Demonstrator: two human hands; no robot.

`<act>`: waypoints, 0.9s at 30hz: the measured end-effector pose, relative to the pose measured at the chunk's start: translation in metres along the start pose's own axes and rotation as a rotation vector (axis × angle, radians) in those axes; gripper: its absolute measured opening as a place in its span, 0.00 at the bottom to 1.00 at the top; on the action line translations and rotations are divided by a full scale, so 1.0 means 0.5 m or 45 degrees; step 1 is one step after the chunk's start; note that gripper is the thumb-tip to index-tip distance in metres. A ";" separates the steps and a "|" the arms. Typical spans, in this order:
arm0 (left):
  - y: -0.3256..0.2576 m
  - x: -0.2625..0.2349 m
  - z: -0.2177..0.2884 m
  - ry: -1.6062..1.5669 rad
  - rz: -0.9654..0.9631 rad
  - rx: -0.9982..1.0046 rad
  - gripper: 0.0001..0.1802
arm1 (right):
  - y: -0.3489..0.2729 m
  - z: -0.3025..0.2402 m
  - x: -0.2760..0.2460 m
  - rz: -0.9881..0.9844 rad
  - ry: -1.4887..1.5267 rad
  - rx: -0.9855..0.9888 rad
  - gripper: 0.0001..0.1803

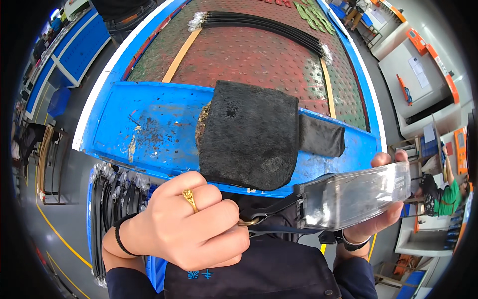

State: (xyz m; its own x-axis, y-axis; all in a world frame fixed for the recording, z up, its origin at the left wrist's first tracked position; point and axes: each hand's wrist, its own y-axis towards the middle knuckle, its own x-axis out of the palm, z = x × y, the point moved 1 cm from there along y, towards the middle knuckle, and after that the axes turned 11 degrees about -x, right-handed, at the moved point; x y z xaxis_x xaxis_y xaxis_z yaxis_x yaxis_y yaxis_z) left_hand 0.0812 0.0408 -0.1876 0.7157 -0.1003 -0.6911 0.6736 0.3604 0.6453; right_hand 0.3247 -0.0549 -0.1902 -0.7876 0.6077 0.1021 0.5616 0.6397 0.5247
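Observation:
My left hand (191,226) is closed in a fist in front of my apron, with a brass-coloured metal loop (249,222) showing at its curled fingers. Dark straps (279,205) run from that loop toward a clear plastic packet (356,194). My right hand (374,224) is wrapped around this packet from behind and below, its fingertips showing above and its thumb at the lower edge. Glare on the plastic hides what is inside. Beyond both hands, a worn black cloth-covered pad (249,137) lies on the blue bench ledge (164,117), beside a smaller black block (322,136).
A bundle of black belts (259,21) with plastic-wrapped ends lies across the studded red-green mat (249,60). More black belts (107,209) hang at the bench's near left. Green strips (309,17) lie at the back right. A person in green (445,199) is off to the right.

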 end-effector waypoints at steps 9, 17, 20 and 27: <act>0.000 -0.004 0.006 0.085 -0.036 0.076 0.09 | -0.001 -0.002 0.026 -0.161 0.141 0.086 0.50; -0.014 -0.003 0.001 0.029 0.064 0.000 0.09 | 0.006 0.020 -0.004 -0.085 0.185 0.012 0.48; -0.027 -0.014 -0.006 0.002 0.092 -0.030 0.09 | 0.054 0.039 -0.024 -0.220 0.834 -0.112 0.35; -0.114 -0.068 -0.052 -0.110 0.350 -0.380 0.09 | 0.130 0.121 0.052 -0.230 0.405 0.186 0.27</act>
State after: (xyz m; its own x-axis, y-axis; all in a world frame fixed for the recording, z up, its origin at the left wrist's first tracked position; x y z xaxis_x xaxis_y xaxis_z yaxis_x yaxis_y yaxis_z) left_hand 0.0135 0.0477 -0.2092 0.8831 -0.0356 -0.4679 0.3810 0.6364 0.6707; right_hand 0.3562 0.0309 -0.2046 -0.9034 0.3177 0.2882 0.4190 0.7973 0.4345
